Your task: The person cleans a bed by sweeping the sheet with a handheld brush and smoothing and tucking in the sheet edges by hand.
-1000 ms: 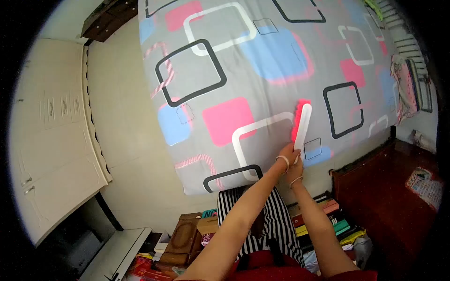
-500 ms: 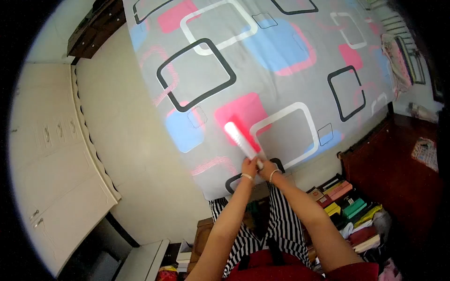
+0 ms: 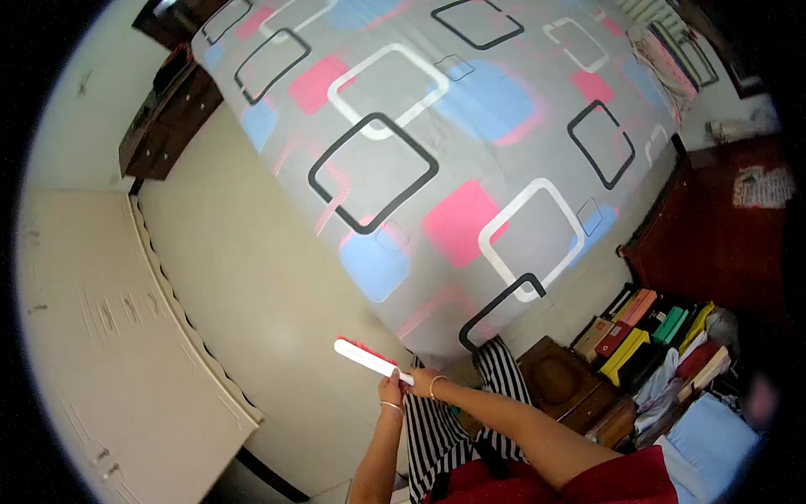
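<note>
A bed brush (image 3: pixel 363 356) with a white back and red bristles points up and to the left, off the near left corner of the bed. My right hand (image 3: pixel 426 382) is closed around the end of its handle. My left hand (image 3: pixel 391 390) grips the brush at the start of the handle, right beside the other hand. Below the brush lies the pale floor. The bed sheet (image 3: pixel 453 164) is grey, with pink, blue, black and white rounded squares.
Cream cabinets (image 3: pixel 109 336) run along the left side. A dark drawer unit (image 3: pixel 172 118) stands at the far left. Right of my legs are a wooden stool-like piece (image 3: pixel 554 378) and several boxes (image 3: pixel 625 357). Folded bedding (image 3: pixel 659 63) rests at the bed's far right.
The brush has moved from over the sheet to left of the bed corner, in both hands. It now tilts further left, and the view has shifted.
</note>
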Available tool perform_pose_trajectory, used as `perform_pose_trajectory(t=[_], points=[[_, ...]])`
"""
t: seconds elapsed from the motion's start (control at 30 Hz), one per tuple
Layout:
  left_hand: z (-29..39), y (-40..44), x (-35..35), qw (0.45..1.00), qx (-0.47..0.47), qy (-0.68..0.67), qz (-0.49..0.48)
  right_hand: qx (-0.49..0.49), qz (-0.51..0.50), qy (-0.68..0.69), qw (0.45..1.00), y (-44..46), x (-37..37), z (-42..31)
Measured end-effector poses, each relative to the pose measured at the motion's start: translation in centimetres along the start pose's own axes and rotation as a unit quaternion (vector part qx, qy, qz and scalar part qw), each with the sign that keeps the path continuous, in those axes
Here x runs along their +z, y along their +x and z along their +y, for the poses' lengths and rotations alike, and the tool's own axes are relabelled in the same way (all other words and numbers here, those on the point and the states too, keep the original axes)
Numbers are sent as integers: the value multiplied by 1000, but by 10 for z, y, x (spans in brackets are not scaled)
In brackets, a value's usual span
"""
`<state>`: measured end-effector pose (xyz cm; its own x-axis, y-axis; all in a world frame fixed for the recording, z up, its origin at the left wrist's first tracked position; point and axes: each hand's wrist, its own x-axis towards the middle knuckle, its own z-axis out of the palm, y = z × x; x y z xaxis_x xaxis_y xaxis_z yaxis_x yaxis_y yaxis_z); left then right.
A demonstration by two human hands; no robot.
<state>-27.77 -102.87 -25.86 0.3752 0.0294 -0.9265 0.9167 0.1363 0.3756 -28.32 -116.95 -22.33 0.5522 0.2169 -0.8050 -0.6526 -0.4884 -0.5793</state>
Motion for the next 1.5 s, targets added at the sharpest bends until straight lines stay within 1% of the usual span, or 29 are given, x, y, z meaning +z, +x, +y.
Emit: perform_pose_trajectory(t=[0.03,0.07,0.1,0.13,0.17,0.23,0.3,0.37,0.43,0.5,0.57,0.6,0.67,0.73,0.77,0.8,0.83,0.87,0.9,0.97,1.0,1.03,1.1,1.17,1.23,1.3,1.37,1.47,1.5], points=[[20,-7,13,991,25,133,1,-3,9,9,1000,6,-9,8],[29,-3,21,942,144,302,-28,-21,48,57,997,10,-19,21],[60,-29,59,898,209,386,-29,-39,85,105,990,4,-39,21],[76,-32,81,817,310,486,-34,-22,102,89,990,-5,-64,25],[90,-33,105,713,403,572,-38,-5,119,74,990,-23,-110,17],[133,-44,172,543,560,613,-124,-86,252,61,962,-17,-152,53],[162,-52,246,404,588,687,-137,-26,299,46,953,-30,-212,65],[172,-19,308,248,633,719,-142,-29,347,51,936,-32,-261,92],[182,15,363,187,662,707,-166,-49,415,29,908,-21,-298,126],[190,38,417,140,661,715,-177,53,406,26,912,-36,-341,128],[198,50,470,79,688,699,-178,60,444,18,894,-28,-364,150],[198,57,494,64,705,680,-192,63,442,24,894,-26,-372,154],[193,73,534,50,719,660,-212,123,481,32,868,-25,-382,156],[180,91,561,30,666,700,-254,129,492,58,859,-8,-374,161],[175,99,564,32,664,699,-263,130,505,81,849,1,-367,162],[170,107,565,6,644,720,-259,141,503,82,849,13,-358,160],[167,116,561,-20,622,740,-256,139,492,116,852,26,-346,154],[166,125,553,-38,632,728,-263,144,486,134,851,36,-333,147],[168,136,539,-36,632,724,-275,150,481,151,851,45,-322,139],[193,155,506,4,598,714,-365,125,456,179,863,57,-303,115],[211,160,484,28,591,718,-366,116,492,169,846,69,-288,102],[230,164,454,53,582,724,-367,122,492,172,845,87,-271,92],[267,173,385,106,592,720,-346,133,331,75,931,118,-241,65],[294,186,314,183,617,685,-340,174,245,81,950,119,-228,0],[315,184,256,203,548,738,-336,148,170,96,969,127,-202,-39],[319,196,198,195,460,812,-302,168,78,69,980,162,-154,-46],[322,196,153,227,431,827,-282,180,-27,36,983,151,-156,-78],[336,186,118,203,406,851,-265,138,-43,35,989,159,-143,-92],[339,185,111,202,354,875,-263,133,-38,38,990,155,-147,-96]])
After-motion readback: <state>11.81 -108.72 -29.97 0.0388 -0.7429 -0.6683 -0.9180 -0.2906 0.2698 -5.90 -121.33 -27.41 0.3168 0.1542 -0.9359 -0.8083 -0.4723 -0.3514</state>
